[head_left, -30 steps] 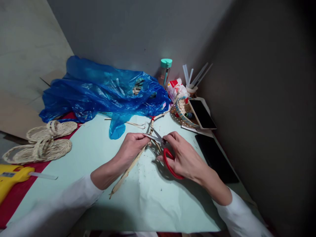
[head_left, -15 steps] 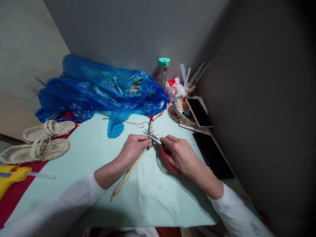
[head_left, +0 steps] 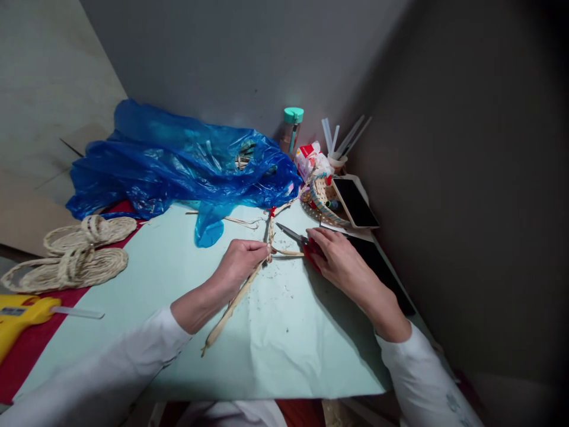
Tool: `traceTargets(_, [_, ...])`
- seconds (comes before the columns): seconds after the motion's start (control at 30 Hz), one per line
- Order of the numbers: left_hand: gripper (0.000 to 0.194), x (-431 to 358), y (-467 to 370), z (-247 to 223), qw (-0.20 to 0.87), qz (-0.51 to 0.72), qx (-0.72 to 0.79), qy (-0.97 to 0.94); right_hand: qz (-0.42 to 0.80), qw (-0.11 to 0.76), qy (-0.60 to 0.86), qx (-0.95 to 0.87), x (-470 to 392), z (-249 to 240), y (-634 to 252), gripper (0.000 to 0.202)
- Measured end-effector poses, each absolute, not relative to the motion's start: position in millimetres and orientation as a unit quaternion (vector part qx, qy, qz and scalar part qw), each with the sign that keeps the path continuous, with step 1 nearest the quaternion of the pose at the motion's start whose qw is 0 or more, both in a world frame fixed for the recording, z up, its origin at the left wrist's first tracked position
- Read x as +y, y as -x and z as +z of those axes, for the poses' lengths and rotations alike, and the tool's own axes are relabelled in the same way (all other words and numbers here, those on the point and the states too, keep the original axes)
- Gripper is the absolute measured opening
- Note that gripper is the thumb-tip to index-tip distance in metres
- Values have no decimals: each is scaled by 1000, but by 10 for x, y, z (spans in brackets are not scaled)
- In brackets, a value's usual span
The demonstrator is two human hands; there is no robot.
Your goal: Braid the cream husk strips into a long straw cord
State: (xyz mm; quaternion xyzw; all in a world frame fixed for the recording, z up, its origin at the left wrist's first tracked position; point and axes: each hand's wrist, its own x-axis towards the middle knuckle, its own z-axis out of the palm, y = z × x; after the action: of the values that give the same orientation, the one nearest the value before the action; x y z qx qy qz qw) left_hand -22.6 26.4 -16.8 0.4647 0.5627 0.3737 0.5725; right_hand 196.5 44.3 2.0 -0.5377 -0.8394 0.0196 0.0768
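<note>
My left hand (head_left: 240,264) pinches a braided straw cord (head_left: 271,232) between thumb and fingertips. A red tie (head_left: 272,212) marks the cord's far end. From the pinch, one long dry strand (head_left: 231,308) slants down toward the near left, and a shorter strand (head_left: 288,254) runs right toward my other hand. My right hand (head_left: 338,261) is closed over the red handles of a pair of scissors (head_left: 291,232), low over the table. The blades point left toward the braid but stand apart from it. Its palm and part of the handles are hidden.
A blue plastic bag (head_left: 178,160) covers the back left. Woven straw sandals (head_left: 89,267) and a yellow glue gun (head_left: 26,317) lie left. At right are a small basket (head_left: 317,198), a phone (head_left: 355,203), a black flat panel (head_left: 391,276) and a green-lidded bottle (head_left: 293,115).
The scissors have moved right, away from my left fingers and the braid. A strand now shows stretching right from the pinch. My left hand keeps its hold.
</note>
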Motion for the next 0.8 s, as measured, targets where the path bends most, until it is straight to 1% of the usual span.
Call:
traceTargets(0.1, [28,269,229,-184,569,374,561,-471,7,130,526,-840,444,99,-1826,35])
traceTargets(0.2, [29,270,232,-198,568,375,553,-480,89,178,469,-860,474,172,-1594,34])
traceTargets(0.27, [29,269,238,-207,566,374,555,-481,138,196,438,-866,511,169,-1451,30])
traceTargets(0.37, [29,270,254,-226,557,378,559,-484,160,232,419,-863,556,98,-1335,19])
traceTargets(0.47, [29,275,269,-255,545,379,565,-490,168,272,412,-853,544,35,-1328,16])
traceTargets(0.53, [29,279,272,-273,537,376,570,-494,154,281,418,-850,513,39,-1350,15])
traceTargets(0.7, [28,277,268,-295,525,380,565,-511,58,277,452,-846,589,187,-1354,17])
traceTargets(0.77, [27,278,265,-300,517,382,564,-518,43,244,440,-863,724,223,-1289,21])
traceTargets(0.8, [27,281,265,-303,513,382,566,-520,32,213,428,-878,805,225,-1240,23])
